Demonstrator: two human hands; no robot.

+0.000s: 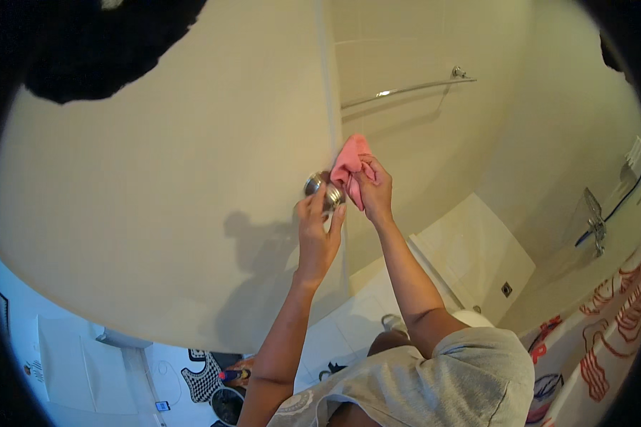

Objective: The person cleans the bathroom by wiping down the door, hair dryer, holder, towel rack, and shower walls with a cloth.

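A round metal door knob (333, 196) stands out from the edge of a pale door (192, 149). My left hand (318, 238) reaches up to it, with the fingers and thumb closed round the knob from below. A pink cloth (350, 162) is bunched in my right hand (376, 192), just right of the knob and close to the door's edge. The fingers of my right hand are closed on the cloth, and part of it hangs below them. My left hand hides part of the knob.
Behind the door a chrome towel bar (406, 90) is fixed to the tiled wall. A shower floor with a drain (506, 289), a wall-mounted tap (597, 224) and a patterned shower curtain (605, 341) are at right. Lower left, a dark bucket (227, 406) stands on the floor.
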